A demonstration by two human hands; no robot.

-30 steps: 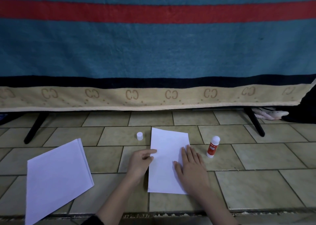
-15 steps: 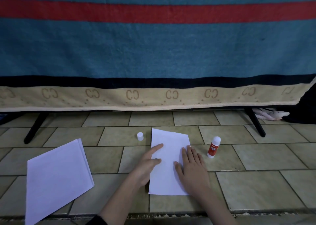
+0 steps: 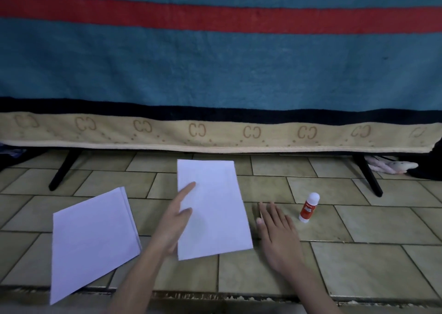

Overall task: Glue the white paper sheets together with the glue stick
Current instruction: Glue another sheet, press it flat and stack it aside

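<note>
A white paper sheet (image 3: 215, 208) is tilted up off the tiled floor, and my left hand (image 3: 175, 223) grips its left edge, with index finger and thumb on top and the other fingers hidden beneath. My right hand (image 3: 275, 227) lies flat and open on the tiles just right of the sheet, apart from it. The red and white glue stick (image 3: 308, 208) stands upright a short way right of my right hand. A stack of white sheets (image 3: 93, 237) lies to the left. The small white cap is hidden from view.
A blue blanket with a red stripe and beige border (image 3: 220, 132) hangs across the back over a frame with black legs (image 3: 63, 170) (image 3: 369, 177). A pale soft toy (image 3: 392, 166) lies at the far right. A floor step edge (image 3: 215, 297) runs along the front.
My left hand has taken hold of the sheet and raised and shifted it left, which covers the cap. My right hand has slid off the sheet onto the tiles near the glue stick.
</note>
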